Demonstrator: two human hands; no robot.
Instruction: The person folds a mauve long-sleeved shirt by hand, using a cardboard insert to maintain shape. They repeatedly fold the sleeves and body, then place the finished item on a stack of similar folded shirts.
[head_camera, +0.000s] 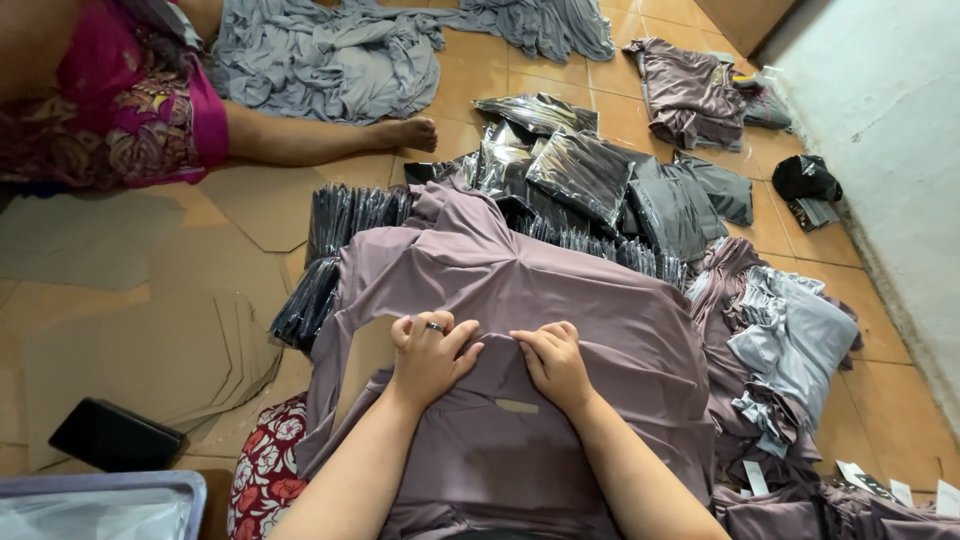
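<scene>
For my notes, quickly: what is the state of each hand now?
Left hand: fingers curled, pinching the mauve garment.
Right hand: fingers curled, gripping the same garment.

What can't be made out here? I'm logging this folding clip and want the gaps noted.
- Head view: the fingertips of the left hand and right hand curl into the mauve garment, hiding each grip.
- The cardboard sheet under the garment shows only one corner.
- The contents of the glossy black bags are lost behind glare.
- The seated person is cut off by the top edge.
</scene>
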